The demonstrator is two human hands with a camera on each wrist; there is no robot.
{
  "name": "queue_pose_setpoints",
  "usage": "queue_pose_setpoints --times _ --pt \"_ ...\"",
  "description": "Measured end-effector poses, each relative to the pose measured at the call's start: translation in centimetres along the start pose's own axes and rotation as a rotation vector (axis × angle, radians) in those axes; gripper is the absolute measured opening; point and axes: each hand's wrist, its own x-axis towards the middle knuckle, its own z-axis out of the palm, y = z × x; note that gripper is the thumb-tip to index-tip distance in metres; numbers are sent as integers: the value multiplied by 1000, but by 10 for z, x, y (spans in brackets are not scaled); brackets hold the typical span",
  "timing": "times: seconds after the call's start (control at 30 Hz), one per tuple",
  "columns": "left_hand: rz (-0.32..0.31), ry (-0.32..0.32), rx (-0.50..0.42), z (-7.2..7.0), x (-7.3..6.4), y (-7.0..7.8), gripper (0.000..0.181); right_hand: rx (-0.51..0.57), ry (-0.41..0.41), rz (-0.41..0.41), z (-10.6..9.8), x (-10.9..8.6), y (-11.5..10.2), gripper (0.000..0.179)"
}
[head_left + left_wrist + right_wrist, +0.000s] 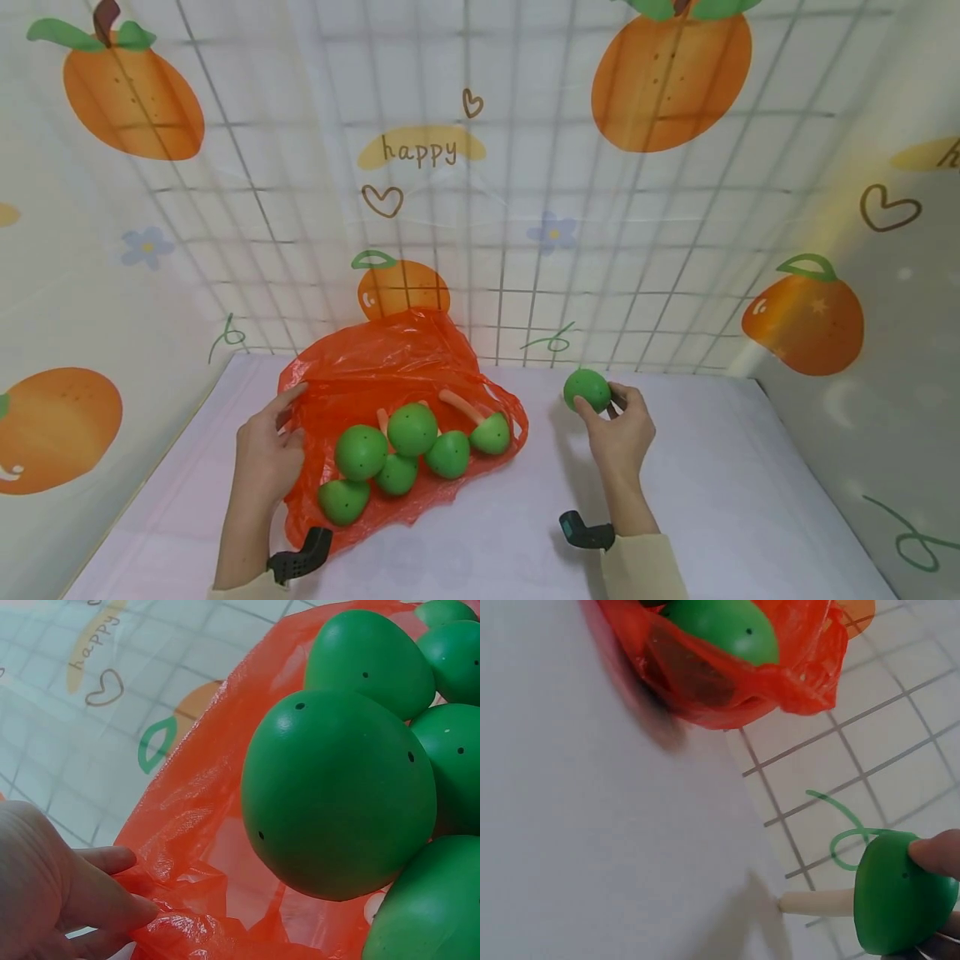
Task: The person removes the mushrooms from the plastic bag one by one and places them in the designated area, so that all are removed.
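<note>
Right grip (pixel 624 423) above table (pixel 517 525), in pinch round green mushroom (pixel 587 389).

White tabletop (pixel 735 492), w/ pale backdrop (pixel 300 92) upright behind it; left panel (pixel 45 300) & right panel (pixel 922 333) flank it. Dark grid lines (pixel 236 122) cover most of the backdrop. Upper-left orange (pixel 135 104) has stem & leaves; upper-right orange (pixel 671 87) ditto (top cropped, tho). Low-centre orange (pixel 405 283) is partly hidden. Brown "happy" lettering (pixel 420 152) sits on a yellow patch (pixel 471 143), btwn 2 brown hearts (pixel 382 202). Also blue flowers (pixel 552 233) w/ yellow centres, + green squiggles (pixel 557 342) low down.
</note>
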Motion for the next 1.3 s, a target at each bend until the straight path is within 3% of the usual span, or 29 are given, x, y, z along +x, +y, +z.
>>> queue_pose_setpoints --times 0.4,0.57,0.83,1.3 --pt "-13 -6 -5 0 0 2 67 -16 -46 34 -4 -2 -3 60" --pt "-8 -4 -7 -1 -2 2 67 -44 -113 67 -9 -1 -4 66" --pt "-15 -7 -6 -1 -2 3 67 -184 -259 136 -8 2 6 72" --pt "-7 -9 -11 -2 -2 2 66 -209 -301 152 -4 1 13 77"
